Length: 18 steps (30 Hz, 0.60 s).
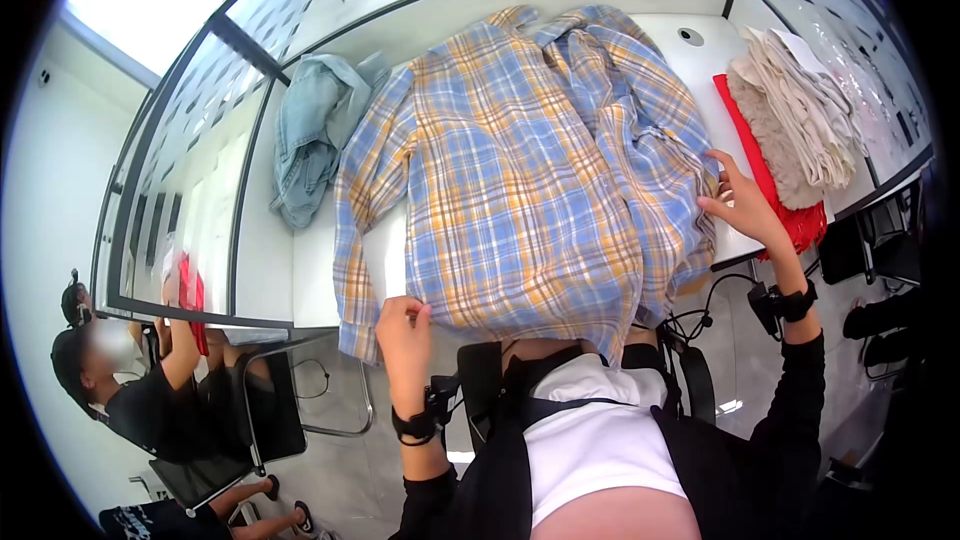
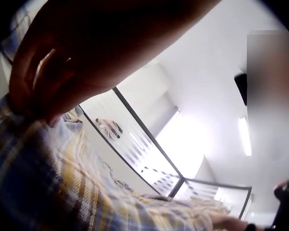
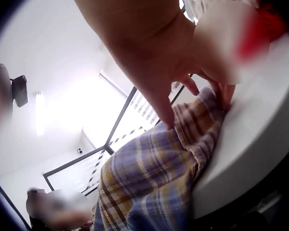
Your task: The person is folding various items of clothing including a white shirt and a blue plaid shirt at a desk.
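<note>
Partly blurred, the left hand (image 1: 405, 325) pinches the plaid shirt (image 1: 540, 170) at its hem, while the right hand (image 1: 742, 202) pinches its side edge, fingertips buried in folds.

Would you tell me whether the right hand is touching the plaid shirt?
Touching. The right wrist view shows the right hand pinching the plaid shirt at its bunched edge between finger and thumb.
</note>
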Tool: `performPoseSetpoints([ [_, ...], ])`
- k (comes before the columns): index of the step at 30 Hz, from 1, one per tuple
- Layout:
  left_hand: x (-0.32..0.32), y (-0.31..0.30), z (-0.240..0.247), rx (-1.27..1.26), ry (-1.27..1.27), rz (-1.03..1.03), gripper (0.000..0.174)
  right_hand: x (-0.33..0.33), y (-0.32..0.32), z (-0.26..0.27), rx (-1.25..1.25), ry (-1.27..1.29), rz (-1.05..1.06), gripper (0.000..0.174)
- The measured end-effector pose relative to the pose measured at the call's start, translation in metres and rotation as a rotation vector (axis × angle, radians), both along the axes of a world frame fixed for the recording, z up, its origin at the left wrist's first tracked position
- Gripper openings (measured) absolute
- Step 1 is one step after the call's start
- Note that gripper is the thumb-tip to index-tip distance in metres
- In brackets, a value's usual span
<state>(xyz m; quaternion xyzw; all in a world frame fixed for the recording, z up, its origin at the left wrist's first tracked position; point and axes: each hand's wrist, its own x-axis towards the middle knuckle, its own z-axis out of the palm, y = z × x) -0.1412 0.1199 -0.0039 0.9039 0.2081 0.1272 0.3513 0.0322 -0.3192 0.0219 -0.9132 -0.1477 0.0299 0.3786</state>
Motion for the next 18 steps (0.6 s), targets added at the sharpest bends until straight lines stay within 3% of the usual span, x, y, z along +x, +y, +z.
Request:
performPoseSetpoints([
  [1, -0.001, 0.008, -0.005, -0.122, -0.041, -0.016, 0.012, 0.002, -0.002, -0.01, 0.112, 0.086, -0.008, 0.061],
  [3, -0.006, 0.034, -0.019, -0.376, -0.109, -0.051, 0.012, 0.01, -0.007, -0.03, 0.179, 0.046, -0.057, 0.059],
  [6, -0.015, 0.066, -0.028, -0.441, -0.141, 0.129, 0.011, 0.018, -0.018, -0.044, 0.299, 0.085, -0.137, 0.052],
  [9, -0.019, 0.089, -0.037, -0.213, -0.201, 0.237, 0.012, 0.034, -0.033, -0.044, 0.338, 0.051, -0.249, 0.049],
  [10, -0.019, 0.088, -0.037, -0.165, -0.182, 0.231, 0.012, 0.041, -0.036, -0.047, 0.404, -0.094, -0.258, 0.049],
  [12, -0.019, 0.087, -0.034, -0.07, -0.144, 0.217, 0.013, 0.047, -0.052, -0.039, 0.365, -0.147, -0.261, 0.051],
  [13, -0.014, 0.067, -0.012, -0.11, -0.04, 0.302, 0.014, 0.044, -0.052, -0.025, 0.243, -0.156, -0.319, 0.049],
  [15, -0.014, 0.068, -0.019, 0.02, -0.017, 0.282, 0.015, 0.037, -0.049, 0.001, -0.002, -0.168, -0.432, 0.045],
  [18, -0.009, 0.058, -0.01, 0.166, 0.097, 0.167, 0.017, 0.046, -0.079, -0.036, 0.102, -0.321, -0.231, 0.035],
])
